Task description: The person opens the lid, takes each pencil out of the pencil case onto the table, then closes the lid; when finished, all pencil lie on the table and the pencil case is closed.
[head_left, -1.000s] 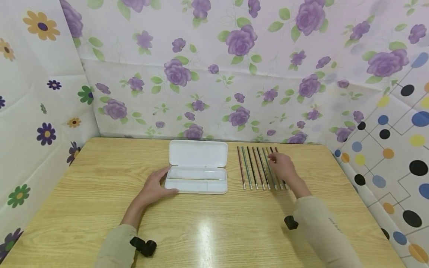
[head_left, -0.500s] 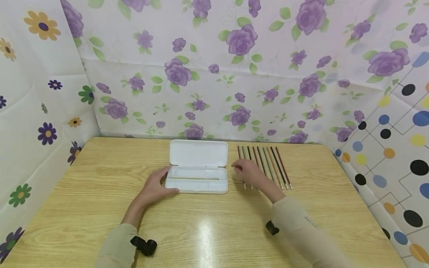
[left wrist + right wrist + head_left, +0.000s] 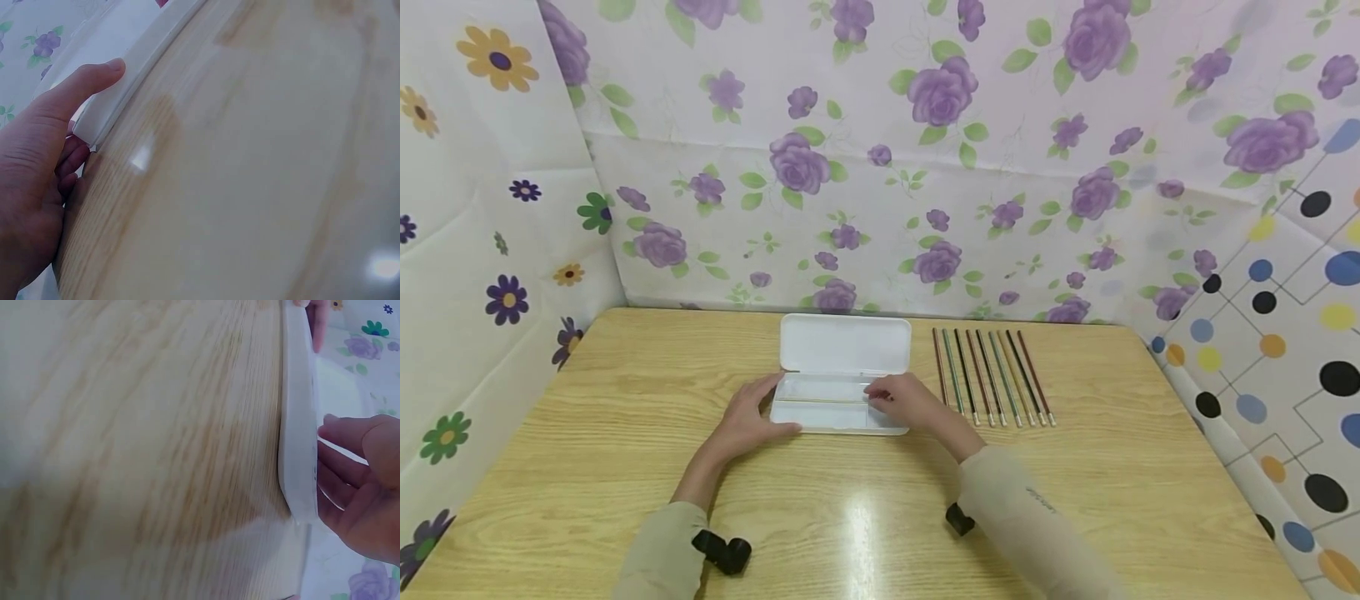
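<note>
A white plastic pencil case (image 3: 820,417) lies on the table with its lid (image 3: 846,343) folded back toward the wall. Along its inner divider runs a thin yellowish pencil (image 3: 820,402). My left hand (image 3: 747,421) grips the case's left end, thumb on the front rim and fingers round the back; the left wrist view shows this thumb (image 3: 106,72). At the right end, my right hand (image 3: 910,402) reaches into the case with bent fingers, covering the pencil's right end. In the right wrist view its fingers (image 3: 337,478) dip behind the case wall; whether they pinch anything is hidden.
Several pencils (image 3: 992,379) in red, green, black and yellow lie in a row right of the case, white ends toward me. Flowered sheeting (image 3: 880,208) stands behind the wooden table (image 3: 835,517), with patterned sheets at both sides.
My right hand has moved left, from over the right-hand pencils, past the row and into the case's right end. My left hand and the case have stayed put.
</note>
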### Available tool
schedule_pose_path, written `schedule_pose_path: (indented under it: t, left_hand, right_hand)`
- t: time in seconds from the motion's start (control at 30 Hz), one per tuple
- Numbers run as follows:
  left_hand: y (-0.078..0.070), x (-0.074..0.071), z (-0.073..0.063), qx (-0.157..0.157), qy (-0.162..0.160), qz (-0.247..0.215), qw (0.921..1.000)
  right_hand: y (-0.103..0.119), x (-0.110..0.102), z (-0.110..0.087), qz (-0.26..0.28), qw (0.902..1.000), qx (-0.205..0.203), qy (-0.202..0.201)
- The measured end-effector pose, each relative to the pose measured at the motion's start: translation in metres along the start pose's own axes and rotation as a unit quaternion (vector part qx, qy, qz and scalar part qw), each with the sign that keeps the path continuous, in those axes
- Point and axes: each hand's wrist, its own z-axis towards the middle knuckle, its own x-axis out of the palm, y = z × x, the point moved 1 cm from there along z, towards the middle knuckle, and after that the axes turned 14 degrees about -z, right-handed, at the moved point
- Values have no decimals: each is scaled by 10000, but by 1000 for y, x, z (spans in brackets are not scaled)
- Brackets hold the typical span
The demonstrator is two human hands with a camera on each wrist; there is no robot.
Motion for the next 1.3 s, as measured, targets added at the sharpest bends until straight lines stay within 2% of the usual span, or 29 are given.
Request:
schedule_pose_path:
  t: [0.13,0.33,0.57,0.7,1.03,1.3]
  left_hand:
    - [1,0,0,3,-3,-16,10000]
    - [1,0,0,0,-6,-39,10000]
    - [1,0,1,60,-7,-69,10000]
    - [1,0,0,41,-5,-53,10000]
    - [1,2,-1,39,-10,-9,10000]
    - [1,0,-1,18,-12,34,10000]
  right_hand:
    - [2,3,6,-59,9997,74,238]
    - [4,0,12,-177,9989,-24,436]
    - [3,-6,17,-139,9952,-85,968]
    - [2,-8,20,-115,9938,-62,1101]
    - [3,-10,18,-37,9953,-9,969]
    - [3,-12,16,12,9991,-49,432]
